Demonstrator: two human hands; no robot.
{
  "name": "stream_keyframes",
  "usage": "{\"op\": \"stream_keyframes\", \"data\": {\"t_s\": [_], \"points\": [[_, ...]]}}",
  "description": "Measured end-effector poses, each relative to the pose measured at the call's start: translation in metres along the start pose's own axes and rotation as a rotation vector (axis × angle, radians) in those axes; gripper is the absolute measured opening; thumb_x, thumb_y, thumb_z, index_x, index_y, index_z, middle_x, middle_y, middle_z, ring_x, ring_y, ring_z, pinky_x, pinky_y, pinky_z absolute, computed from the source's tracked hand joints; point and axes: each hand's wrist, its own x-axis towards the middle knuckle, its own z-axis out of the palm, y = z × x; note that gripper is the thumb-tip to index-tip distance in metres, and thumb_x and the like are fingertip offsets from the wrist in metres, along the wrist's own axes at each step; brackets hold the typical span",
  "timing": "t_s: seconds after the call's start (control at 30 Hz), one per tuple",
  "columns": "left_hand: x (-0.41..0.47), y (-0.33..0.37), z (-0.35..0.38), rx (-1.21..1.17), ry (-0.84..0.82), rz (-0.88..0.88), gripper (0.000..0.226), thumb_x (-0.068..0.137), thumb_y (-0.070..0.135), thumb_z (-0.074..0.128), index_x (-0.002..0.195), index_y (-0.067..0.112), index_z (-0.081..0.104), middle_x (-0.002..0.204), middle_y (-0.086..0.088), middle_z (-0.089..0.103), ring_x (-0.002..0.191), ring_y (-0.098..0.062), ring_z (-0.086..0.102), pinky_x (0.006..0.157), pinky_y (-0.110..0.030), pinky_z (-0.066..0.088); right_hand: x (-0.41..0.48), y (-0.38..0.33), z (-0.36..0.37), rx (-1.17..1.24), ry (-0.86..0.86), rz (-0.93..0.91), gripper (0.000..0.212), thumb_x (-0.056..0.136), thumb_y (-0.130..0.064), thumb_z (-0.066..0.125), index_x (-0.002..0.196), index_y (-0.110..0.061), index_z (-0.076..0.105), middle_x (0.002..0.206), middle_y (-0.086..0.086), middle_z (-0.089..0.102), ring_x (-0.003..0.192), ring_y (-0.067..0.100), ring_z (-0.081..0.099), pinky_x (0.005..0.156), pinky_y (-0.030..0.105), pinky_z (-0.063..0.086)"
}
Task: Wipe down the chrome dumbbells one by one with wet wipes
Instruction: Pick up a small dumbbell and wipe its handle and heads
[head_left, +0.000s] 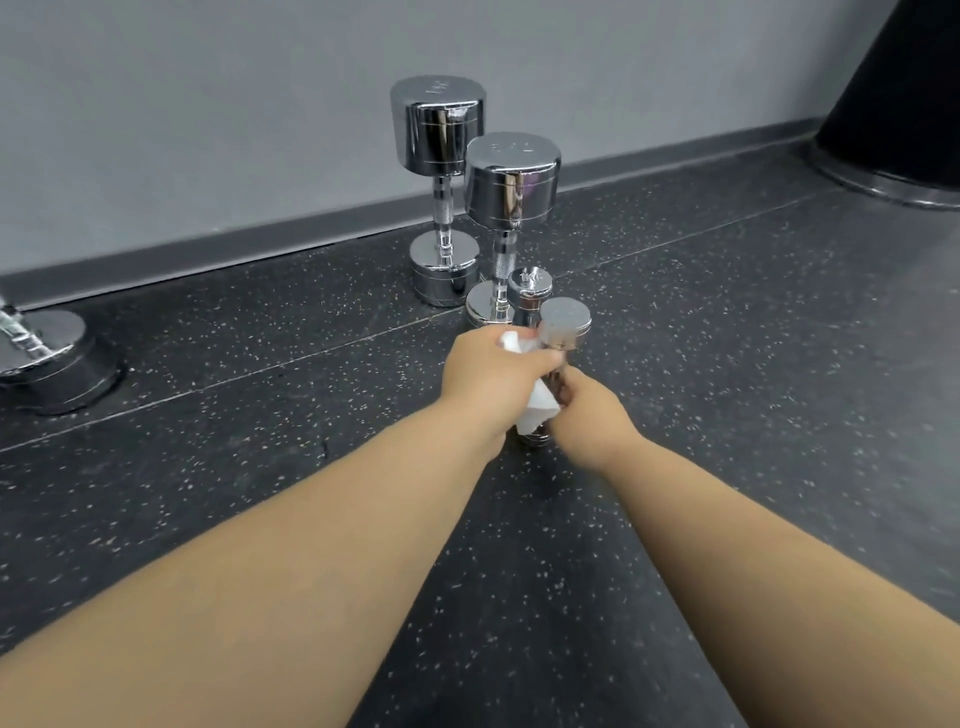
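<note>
The dark speckled floor (727, 364) carries a tall dumbbell (441, 130) upright near the wall, a second dumbbell (511, 176) just beside it and a small dumbbell (529, 286) in front. A cropped dumbbell (47, 348) rests far left, a black base (893, 104) far right.

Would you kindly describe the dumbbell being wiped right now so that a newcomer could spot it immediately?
From the grey wall, a row of upright chrome dumbbells runs toward the camera across the speckled black floor. The nearest one is the small chrome dumbbell, just in front of its equally small twin. It alone has a white wet wipe held against its handle.
</note>
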Motion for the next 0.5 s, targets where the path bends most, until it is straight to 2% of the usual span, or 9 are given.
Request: {"op": "stream_keyframes", "data": {"t_s": [0.1,0.17,0.2,0.27,0.3,0.37,0.4,0.47,0.5], "points": [[-0.004,0.001,-0.014,0.045,-0.022,0.005,0.015,0.085,0.009,0.073,0.085,0.024,0.070,0.087,-0.001,0.071,0.086,-0.020,0.067,0.084,-0.041,0.058,-0.001,0.003,0.003,-0.003,-0.016,0.034,0.024,0.093,-0.017,0.062,0.114,-0.028,0.056,0.107,-0.007,0.064,0.100,0.016,0.059,0.083,0.027,0.041],[-0.013,0.001,-0.030,0.068,-0.001,-0.003,0.011,0.088,0.013,0.069,0.086,0.024,0.069,0.084,0.002,0.067,0.080,-0.017,0.061,0.073,-0.031,0.051,-0.003,-0.002,0.001,-0.092,-0.047,0.063,0.043,0.088,-0.027,0.071,0.127,-0.028,0.054,0.112,-0.007,0.067,0.106,0.017,0.062,0.090,0.030,0.045],[-0.019,0.001,-0.039,0.066,0.015,-0.017,0.010,0.090,0.015,0.067,0.087,0.025,0.069,0.085,0.001,0.066,0.079,-0.017,0.059,0.069,-0.028,0.047,-0.006,-0.006,-0.003,-0.164,-0.085,0.097,0.051,0.087,-0.030,0.072,0.133,-0.029,0.051,0.108,-0.005,0.069,0.101,0.017,0.064,0.086,0.029,0.048],[-0.033,0.002,-0.064,0.048,0.059,-0.050,0.013,0.091,0.016,0.060,0.089,0.027,0.067,0.092,-0.002,0.066,0.084,-0.020,0.061,0.071,-0.030,0.047,-0.020,-0.025,-0.013,-0.386,-0.196,0.219,0.047,0.090,-0.030,0.069,0.131,-0.028,0.046,0.092,0.002,0.068,0.071,0.016,0.063,0.062,0.024,0.049],[-0.040,0.003,-0.076,0.036,0.080,-0.065,0.015,0.092,0.014,0.057,0.092,0.027,0.066,0.096,-0.004,0.066,0.087,-0.021,0.062,0.074,-0.031,0.049,-0.028,-0.034,-0.018,-0.466,-0.268,0.309,0.047,0.093,-0.027,0.067,0.134,-0.012,0.050,0.091,0.008,0.069,0.061,0.017,0.059,0.052,0.023,0.048],[-0.058,0.007,-0.109,-0.009,0.128,-0.081,0.022,0.092,0.009,0.052,0.103,0.025,0.061,0.098,-0.003,0.065,0.089,-0.020,0.064,0.074,-0.031,0.051,-0.047,-0.051,-0.019,-0.467,-0.452,0.475,0.039,0.095,-0.023,0.065,0.122,0.005,0.057,0.104,0.021,0.071,0.058,0.020,0.063,0.051,0.026,0.054],[-0.066,0.010,-0.127,-0.025,0.151,-0.083,0.026,0.092,0.006,0.051,0.107,0.025,0.060,0.099,-0.002,0.065,0.089,-0.018,0.065,0.073,-0.031,0.052,-0.057,-0.062,-0.015,-0.439,-0.536,0.530,0.035,0.096,-0.024,0.064,0.116,0.005,0.058,0.103,0.024,0.072,0.060,0.022,0.067,0.053,0.028,0.057],[-0.078,0.013,-0.162,0.000,0.179,-0.075,0.025,0.091,0.005,0.053,0.107,0.022,0.062,0.100,0.000,0.066,0.083,-0.014,0.065,0.065,-0.026,0.051,-0.072,-0.085,0.004,-0.407,-0.626,0.513,0.031,0.098,-0.026,0.061,0.109,0.003,0.057,0.090,0.022,0.073,0.059,0.022,0.069,0.051,0.027,0.056],[-0.086,0.015,-0.182,0.026,0.196,-0.067,0.022,0.091,0.006,0.055,0.105,0.020,0.065,0.098,0.001,0.067,0.080,-0.011,0.063,0.062,-0.023,0.049,-0.077,-0.100,0.019,-0.399,-0.624,0.453,0.032,0.099,-0.025,0.060,0.112,0.003,0.057,0.084,0.020,0.072,0.058,0.021,0.069,0.048,0.026,0.055]]}}
